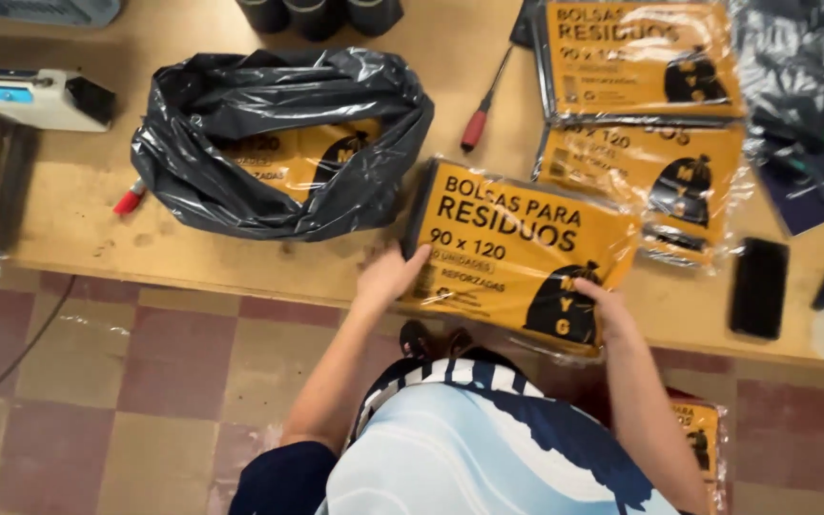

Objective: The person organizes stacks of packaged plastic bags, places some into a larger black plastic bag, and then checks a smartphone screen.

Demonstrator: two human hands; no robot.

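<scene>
My left hand (388, 275) and my right hand (608, 307) grip the near edge of a flat orange pack of bin bags (517, 253) wrapped in clear film, lying on the wooden table (78, 191) at its front edge. My left hand holds the pack's lower left corner, my right hand its lower right corner. To the left stands an open black plastic bag (278, 133) with more orange packs visible inside it.
Two more orange packs (641, 57) lie stacked at the back right. A red-handled screwdriver (484, 110), a black phone (759, 288), a white and blue tool (35, 95) and dark rolls (317, 14) are on the table. Another orange pack (698, 434) lies on the checkered floor.
</scene>
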